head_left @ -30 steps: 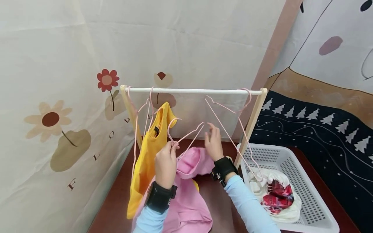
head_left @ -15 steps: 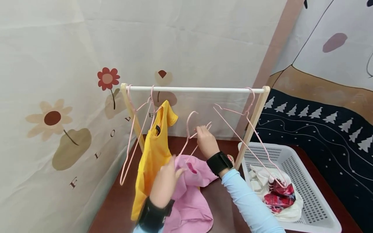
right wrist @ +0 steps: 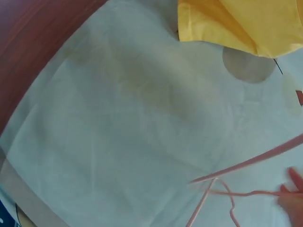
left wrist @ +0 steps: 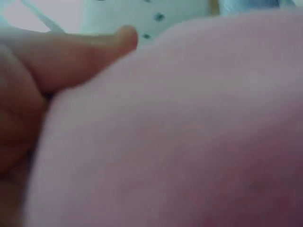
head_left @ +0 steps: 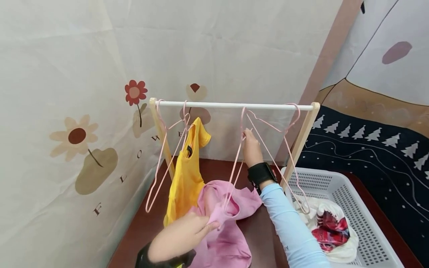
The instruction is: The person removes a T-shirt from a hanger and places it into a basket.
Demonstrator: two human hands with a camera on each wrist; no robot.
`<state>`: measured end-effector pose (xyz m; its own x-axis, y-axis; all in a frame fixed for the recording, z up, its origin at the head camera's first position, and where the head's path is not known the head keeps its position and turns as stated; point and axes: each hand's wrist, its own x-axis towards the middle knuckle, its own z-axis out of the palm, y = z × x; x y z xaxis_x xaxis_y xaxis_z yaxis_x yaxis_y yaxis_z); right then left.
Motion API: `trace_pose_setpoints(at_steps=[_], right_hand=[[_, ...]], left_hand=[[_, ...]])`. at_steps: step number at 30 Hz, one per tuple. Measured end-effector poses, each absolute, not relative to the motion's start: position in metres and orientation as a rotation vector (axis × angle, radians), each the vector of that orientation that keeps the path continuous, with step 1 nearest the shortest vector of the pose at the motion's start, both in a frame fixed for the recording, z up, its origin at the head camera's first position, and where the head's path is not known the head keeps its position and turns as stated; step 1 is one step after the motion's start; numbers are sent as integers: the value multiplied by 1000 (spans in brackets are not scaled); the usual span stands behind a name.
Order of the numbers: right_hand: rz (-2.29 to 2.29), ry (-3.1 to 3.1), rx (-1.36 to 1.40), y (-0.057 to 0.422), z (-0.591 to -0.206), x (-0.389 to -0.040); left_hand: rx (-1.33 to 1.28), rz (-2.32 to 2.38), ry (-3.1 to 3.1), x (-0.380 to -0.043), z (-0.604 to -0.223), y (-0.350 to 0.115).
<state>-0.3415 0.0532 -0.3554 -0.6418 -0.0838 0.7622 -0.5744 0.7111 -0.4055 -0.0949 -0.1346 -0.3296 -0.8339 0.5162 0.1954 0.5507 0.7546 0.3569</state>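
Note:
My right hand [head_left: 251,149] grips a pink wire hanger [head_left: 236,160] near its neck, and the hook rises just below the rod. The hanger's lower end dips into the neck opening of a pink shirt [head_left: 231,242] that is spread over the table. With my left hand [head_left: 182,234] I pinch the shirt's fabric beside that opening. In the left wrist view the thumb [left wrist: 94,54] lies along the pink cloth, while the other fingers are mostly hidden by it. The right wrist view shows the hanger and part of the right hand [right wrist: 292,201].
A clothes rack with a white rod [head_left: 214,105] stands behind. On its left hang a yellow shirt [head_left: 186,186] and a bare hanger [head_left: 157,178]; another bare hanger [head_left: 295,167] hangs at right. A grey basket [head_left: 372,223] at right holds a white and red garment [head_left: 335,238].
The hanger passed from my left hand to my right and rose toward the rod, turning more upright. My left hand dropped to the pink shirt and took hold of its neckline.

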Motion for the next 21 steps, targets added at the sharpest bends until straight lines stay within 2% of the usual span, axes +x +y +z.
trace_pose_setpoints(at_steps=[4,10,17,21], right_hand=[[817,-1991,569,56,-343,-344],[937,-2061,460,61,-321,-360],[1007,-2239,489,74,-349,-357],[1172,-2295,474,81,-367,-353]], left_hand=[[-862,-936,-3050,-104,-331,-144],[-731,-1209,-3115,-119,-347,-151],[-357,-1452,-2966,-150,-373,-131],[-289,-1637,-2767,-168,-396,-121]])
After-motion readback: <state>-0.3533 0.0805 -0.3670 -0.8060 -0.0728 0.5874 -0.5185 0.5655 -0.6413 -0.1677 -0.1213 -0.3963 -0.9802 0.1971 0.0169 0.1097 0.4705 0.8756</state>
